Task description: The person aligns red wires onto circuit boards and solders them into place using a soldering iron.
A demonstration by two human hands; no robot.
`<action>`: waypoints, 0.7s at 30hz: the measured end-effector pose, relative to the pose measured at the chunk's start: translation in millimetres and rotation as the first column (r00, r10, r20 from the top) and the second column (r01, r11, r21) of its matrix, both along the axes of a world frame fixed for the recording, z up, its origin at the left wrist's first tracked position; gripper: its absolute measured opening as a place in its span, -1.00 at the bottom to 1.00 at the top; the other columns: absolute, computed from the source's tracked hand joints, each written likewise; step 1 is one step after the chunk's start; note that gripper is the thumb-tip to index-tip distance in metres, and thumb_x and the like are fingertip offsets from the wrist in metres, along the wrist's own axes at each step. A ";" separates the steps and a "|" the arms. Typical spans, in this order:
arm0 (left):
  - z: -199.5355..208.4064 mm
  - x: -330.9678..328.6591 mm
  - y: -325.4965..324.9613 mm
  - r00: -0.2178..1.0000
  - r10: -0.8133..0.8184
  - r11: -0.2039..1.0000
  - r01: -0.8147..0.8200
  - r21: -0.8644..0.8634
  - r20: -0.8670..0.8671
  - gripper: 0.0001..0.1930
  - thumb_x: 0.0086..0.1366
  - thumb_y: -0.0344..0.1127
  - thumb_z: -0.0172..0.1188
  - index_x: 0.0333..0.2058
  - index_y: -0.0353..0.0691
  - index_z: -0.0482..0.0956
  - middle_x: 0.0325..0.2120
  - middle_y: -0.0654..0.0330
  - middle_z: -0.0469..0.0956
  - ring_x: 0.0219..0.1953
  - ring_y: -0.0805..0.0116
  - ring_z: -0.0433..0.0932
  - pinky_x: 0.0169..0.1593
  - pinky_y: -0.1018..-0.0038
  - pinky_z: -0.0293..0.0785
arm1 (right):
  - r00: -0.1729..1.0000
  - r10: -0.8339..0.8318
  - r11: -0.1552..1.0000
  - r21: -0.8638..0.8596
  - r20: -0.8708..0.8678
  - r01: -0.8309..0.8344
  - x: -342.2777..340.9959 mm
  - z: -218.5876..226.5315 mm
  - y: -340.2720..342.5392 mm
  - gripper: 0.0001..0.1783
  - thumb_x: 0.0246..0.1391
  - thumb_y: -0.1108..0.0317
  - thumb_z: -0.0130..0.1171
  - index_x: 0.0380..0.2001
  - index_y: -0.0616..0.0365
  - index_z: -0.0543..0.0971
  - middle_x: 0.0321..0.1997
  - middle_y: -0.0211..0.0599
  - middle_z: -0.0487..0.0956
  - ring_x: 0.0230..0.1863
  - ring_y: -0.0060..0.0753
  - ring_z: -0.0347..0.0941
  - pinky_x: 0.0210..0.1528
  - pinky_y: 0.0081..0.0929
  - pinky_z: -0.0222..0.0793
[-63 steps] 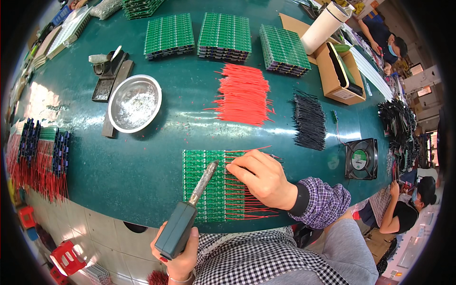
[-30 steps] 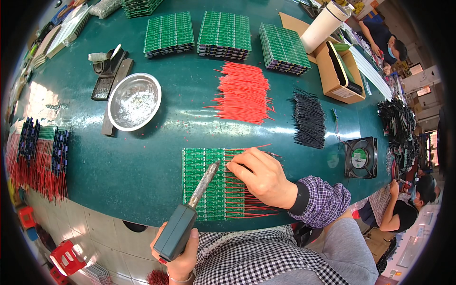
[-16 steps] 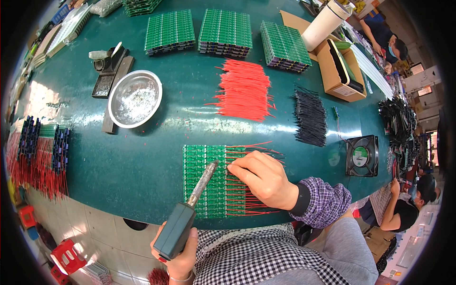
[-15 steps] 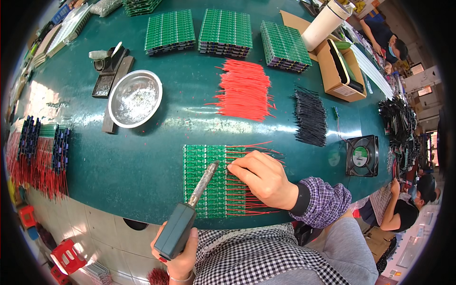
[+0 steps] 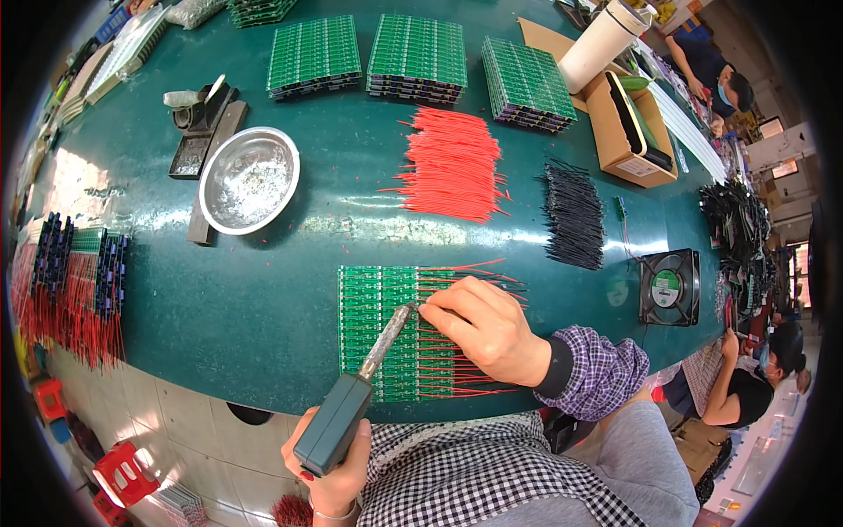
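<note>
A green circuit board panel (image 5: 358, 329) lies on the table before me, with red wires (image 5: 439, 351) along its right part and some black wires among them. My left hand (image 5: 344, 483) is closed around the dark handle of a soldering iron (image 5: 337, 423). The iron's tip sits over the panel, close beside the fingertips of my right hand (image 5: 490, 332). Thumb and forefinger of that hand are pinched on a thin wire at the board, mostly hidden by the fingers. The hand covers part of the wired rows.
Beyond the panel lie a red wire pile (image 5: 452, 165) and a black wire pile (image 5: 572, 215). A metal bowl (image 5: 211, 189) stands left, near a dark stand (image 5: 195, 145). Board stacks (image 5: 417, 53) line the back; a fan (image 5: 669, 288) is at right. Co-workers (image 5: 755, 373) sit at right.
The soldering iron's tip has moved slightly right, up to the right fingertips, and its handle has shifted a little right. My right hand stays in nearly the same place.
</note>
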State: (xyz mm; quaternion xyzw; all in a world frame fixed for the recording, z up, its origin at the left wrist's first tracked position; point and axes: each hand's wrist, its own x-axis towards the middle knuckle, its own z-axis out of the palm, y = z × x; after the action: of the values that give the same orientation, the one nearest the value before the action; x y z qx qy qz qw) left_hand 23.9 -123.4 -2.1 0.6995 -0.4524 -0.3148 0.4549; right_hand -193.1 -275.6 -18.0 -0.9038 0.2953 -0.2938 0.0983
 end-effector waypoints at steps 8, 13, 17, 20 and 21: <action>1.8 -0.1 -0.1 1.000 -0.015 1.000 0.014 0.027 0.013 -0.82 -0.06 -0.59 0.39 -0.42 -0.40 0.62 -0.45 0.09 0.60 -0.50 0.30 0.58 -0.39 0.46 0.50 | 1.000 -0.008 1.000 -0.010 -0.019 0.008 1.1 -0.9 0.8 -0.70 -0.20 0.50 0.23 -0.28 0.31 0.59 -0.28 -0.25 0.54 -0.26 -0.27 0.49 -0.25 -0.40 0.49; 3.0 -0.3 -2.1 1.000 -0.020 1.000 0.020 0.021 0.020 -0.82 -0.06 -0.59 0.38 -0.41 -0.40 0.62 -0.47 0.10 0.59 -0.51 0.30 0.57 -0.40 0.45 0.49 | 1.000 -0.005 1.000 -0.022 -0.026 0.004 1.2 -0.9 0.0 -0.71 -0.19 0.49 0.23 -0.29 0.31 0.59 -0.29 -0.25 0.54 -0.26 -0.28 0.48 -0.24 -0.40 0.49; -0.5 0.9 -1.2 0.996 -0.028 0.999 0.031 -0.037 0.082 -0.81 -0.07 -0.57 0.39 -0.41 -0.41 0.62 -0.50 0.10 0.58 -0.54 0.30 0.55 -0.45 0.45 0.45 | 0.999 -0.002 1.000 -0.017 -0.038 0.002 1.2 0.0 -0.4 -0.72 -0.18 0.49 0.22 -0.29 0.31 0.59 -0.29 -0.27 0.54 -0.25 -0.29 0.48 -0.25 -0.42 0.49; -3.8 -0.1 3.7 0.998 0.066 0.996 -0.065 -0.065 0.020 -0.80 -0.07 -0.54 0.40 -0.40 -0.41 0.62 -0.51 0.09 0.56 -0.56 0.30 0.52 -0.48 0.46 0.41 | 0.999 -0.003 1.000 -0.027 -0.039 0.002 1.9 0.9 -0.2 -0.72 -0.18 0.48 0.22 -0.29 0.30 0.59 -0.29 -0.28 0.54 -0.25 -0.29 0.47 -0.25 -0.43 0.48; -4.4 0.0 4.2 0.998 0.066 0.996 -0.065 -0.066 0.021 -0.80 -0.07 -0.54 0.40 -0.40 -0.41 0.62 -0.51 0.09 0.56 -0.56 0.30 0.52 -0.48 0.46 0.41 | 0.999 -0.003 1.000 -0.028 -0.038 0.002 2.1 1.5 0.3 -0.72 -0.18 0.48 0.22 -0.29 0.30 0.59 -0.29 -0.28 0.54 -0.25 -0.29 0.47 -0.25 -0.43 0.48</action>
State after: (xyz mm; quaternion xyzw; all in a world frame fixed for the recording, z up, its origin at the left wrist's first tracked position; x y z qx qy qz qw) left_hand 23.8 -119.2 -6.4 0.7023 -0.4445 -0.2767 0.4823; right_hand -190.9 -275.3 -16.5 -0.9101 0.2942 -0.2807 0.0797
